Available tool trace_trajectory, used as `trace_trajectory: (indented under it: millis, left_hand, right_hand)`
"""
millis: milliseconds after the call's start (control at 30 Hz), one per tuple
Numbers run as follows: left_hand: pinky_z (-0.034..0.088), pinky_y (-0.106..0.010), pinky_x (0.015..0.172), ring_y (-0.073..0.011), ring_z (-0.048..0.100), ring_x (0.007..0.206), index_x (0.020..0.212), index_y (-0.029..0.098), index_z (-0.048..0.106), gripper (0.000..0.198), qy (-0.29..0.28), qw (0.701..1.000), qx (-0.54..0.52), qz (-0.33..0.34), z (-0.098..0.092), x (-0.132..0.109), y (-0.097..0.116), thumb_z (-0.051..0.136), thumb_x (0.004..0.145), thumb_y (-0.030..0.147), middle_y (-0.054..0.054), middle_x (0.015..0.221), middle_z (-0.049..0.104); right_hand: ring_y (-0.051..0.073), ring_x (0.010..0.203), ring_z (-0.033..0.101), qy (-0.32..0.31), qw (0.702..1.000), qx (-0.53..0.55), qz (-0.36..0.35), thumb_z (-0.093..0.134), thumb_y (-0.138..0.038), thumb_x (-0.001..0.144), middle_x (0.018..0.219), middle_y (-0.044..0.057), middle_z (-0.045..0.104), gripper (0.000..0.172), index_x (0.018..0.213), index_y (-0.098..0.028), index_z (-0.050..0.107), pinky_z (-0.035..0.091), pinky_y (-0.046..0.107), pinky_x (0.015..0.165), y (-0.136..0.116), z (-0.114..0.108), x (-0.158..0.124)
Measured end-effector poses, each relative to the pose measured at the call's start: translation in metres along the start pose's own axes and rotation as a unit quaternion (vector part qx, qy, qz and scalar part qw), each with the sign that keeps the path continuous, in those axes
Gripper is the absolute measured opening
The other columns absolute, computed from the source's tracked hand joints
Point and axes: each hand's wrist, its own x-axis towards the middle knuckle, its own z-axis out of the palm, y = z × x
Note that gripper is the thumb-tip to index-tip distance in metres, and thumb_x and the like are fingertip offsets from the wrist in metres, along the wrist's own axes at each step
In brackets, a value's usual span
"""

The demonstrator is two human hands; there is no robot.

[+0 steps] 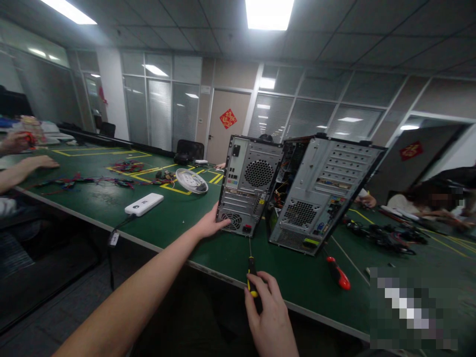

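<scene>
My left hand (211, 223) grips the lower left edge of a computer case (247, 198), its thumb on the rear panel by the round fan grille and its other fingers hidden behind the side. Between the thumb and fingers of my right hand (271, 307) is a screwdriver (252, 277) with a black and yellow handle. Its shaft points up to the bottom edge of that case, near the red switch; whether the tip touches a screw I cannot tell. A second computer case (316, 193) with its side open stands just to the right.
A red and black screwdriver (337, 272) lies right of the cases, with a heap of black cables (386, 235) beyond. On the left are a white power strip (144, 204), a white oval cover (191, 181) and thin wires (85, 182). Other people sit at both sides.
</scene>
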Motion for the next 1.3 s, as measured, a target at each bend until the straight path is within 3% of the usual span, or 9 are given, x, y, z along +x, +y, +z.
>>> trace_trajectory:
  millis: [200,400,567,867,1300]
  left_hand:
    - [0.038,-0.046,0.116,-0.0312,0.053,0.135,0.158,0.022,0.022,0.093,-0.001,1.000,-0.006,0.006,0.000,0.000,-0.001,0.067,0.084,0.055,-0.012,0.150,0.052]
    - [0.038,-0.045,0.116,-0.0307,0.053,0.135,0.158,0.022,0.023,0.092,-0.001,1.000,-0.002,0.004,0.001,0.001,-0.002,0.067,0.085,0.054,-0.012,0.149,0.053]
    - [0.039,-0.045,0.115,-0.0308,0.054,0.135,0.158,0.022,0.023,0.092,0.002,1.000,-0.012,0.009,0.001,0.002,-0.003,0.067,0.084,0.055,-0.012,0.149,0.053]
    - [0.039,-0.045,0.115,-0.0305,0.053,0.136,0.160,0.022,0.017,0.096,-0.001,1.000,-0.003,0.004,0.000,0.001,-0.003,0.067,0.085,0.054,-0.013,0.149,0.053]
    - [0.038,-0.046,0.115,-0.0307,0.052,0.136,0.160,0.022,0.015,0.097,-0.002,1.000,-0.004,-0.005,0.000,0.001,-0.005,0.067,0.085,0.054,-0.013,0.150,0.052]
  right_hand:
    - [0.023,0.101,0.069,-0.026,0.996,-0.055,0.069,0.048,-0.020,0.096,0.118,0.011,0.057,0.032,0.128,-0.020,0.055,0.056,0.030,0.082,-0.009,0.000,0.007]
    - [0.021,0.082,0.071,-0.124,0.963,-0.183,0.152,0.048,-0.018,0.096,0.110,0.010,0.060,0.035,0.131,-0.017,0.054,0.052,0.029,0.068,-0.024,-0.007,0.037]
    - [0.025,0.084,0.073,-0.179,0.943,-0.229,0.163,0.046,-0.025,0.100,0.101,0.010,0.066,0.031,0.128,-0.016,0.055,0.050,0.031,0.065,-0.026,-0.009,0.052]
    - [0.022,0.083,0.073,-0.135,0.946,-0.254,0.150,0.043,-0.023,0.100,0.109,0.009,0.068,0.036,0.135,-0.019,0.053,0.048,0.029,0.066,-0.023,-0.006,0.035]
    - [0.022,0.081,0.073,-0.140,0.941,-0.268,0.152,0.042,-0.025,0.100,0.107,0.009,0.069,0.037,0.135,-0.019,0.054,0.049,0.030,0.065,-0.023,-0.006,0.043]
